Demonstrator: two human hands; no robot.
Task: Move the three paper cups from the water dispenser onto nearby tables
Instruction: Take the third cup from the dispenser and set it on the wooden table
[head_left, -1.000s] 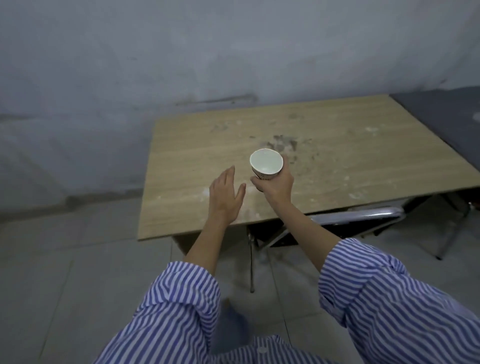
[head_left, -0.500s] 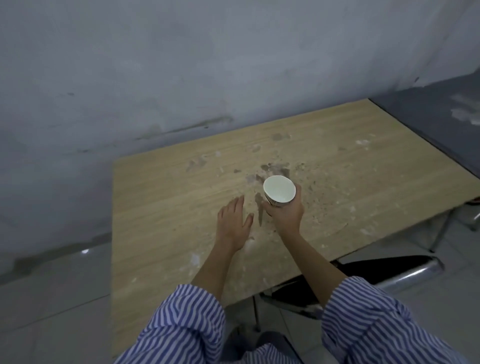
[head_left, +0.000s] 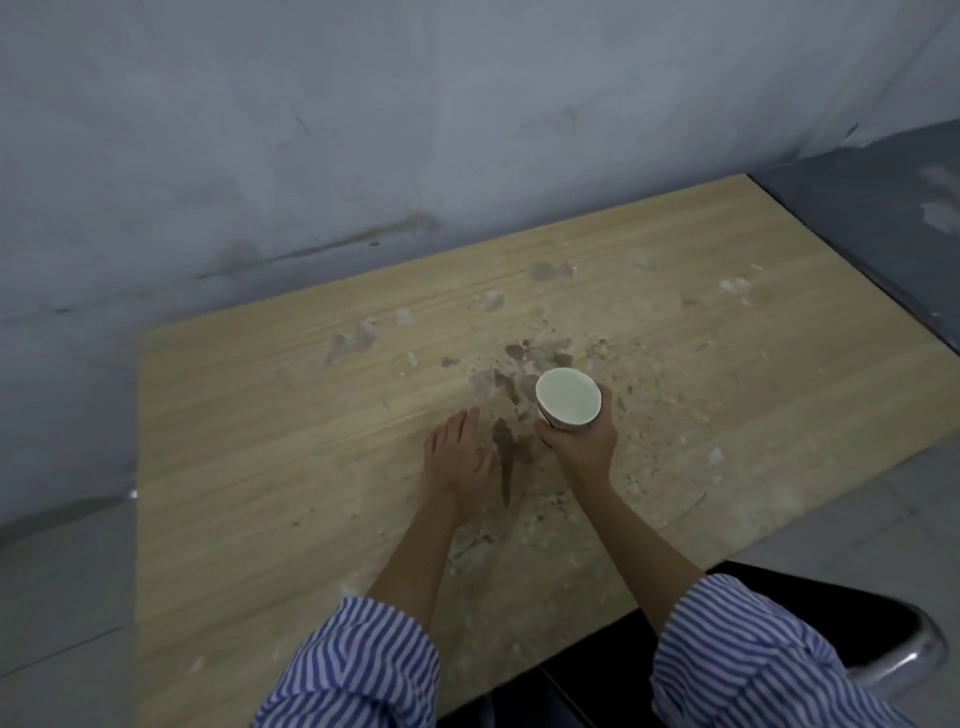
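Note:
A white paper cup (head_left: 568, 397) stands upright with its mouth up, over the middle of a stained light-wood table (head_left: 260, 405). My right hand (head_left: 581, 441) is wrapped around the cup's lower half from the near side. Whether the cup's base touches the tabletop is hidden by the hand. My left hand (head_left: 457, 462) hovers flat and open, palm down, just left of the cup and holds nothing. Both forearms reach out from blue-and-white striped sleeves. No other cup and no water dispenser are in view.
A grey wall (head_left: 415, 130) runs along the table's far edge. A dark grey surface (head_left: 893, 208) adjoins the table at the right. A black chair with a chrome frame (head_left: 883, 654) is tucked under the near right corner. Grey tiled floor lies to the left.
I have stepped closer, so the table fills more of the view. Both hands have moved forward from the near edge to over the table's middle, with the cup still held.

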